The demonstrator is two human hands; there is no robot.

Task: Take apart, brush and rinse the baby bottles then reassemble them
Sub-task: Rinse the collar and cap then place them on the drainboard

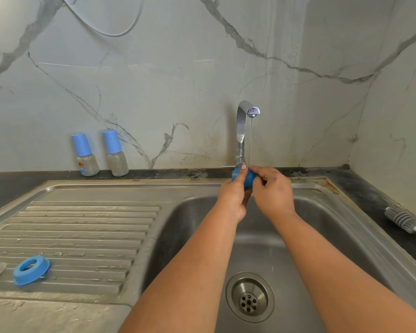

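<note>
Steel sink [322, 236]: left hand [233, 195], right hand [273, 192] both grip blue cap [248, 180] under running tap [244, 126].

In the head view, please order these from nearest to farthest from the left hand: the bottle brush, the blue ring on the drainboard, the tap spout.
From the left hand:
1. Tap spout, just above, behind the hands.
2. Bottle brush, on the counter at the right.
3. Blue ring, on the drainboard at the far left.

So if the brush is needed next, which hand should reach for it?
The right hand, probably. The brush lies on the counter right of the sink, on that hand's side. The left hand could keep holding the blue cap under the tap.
</note>
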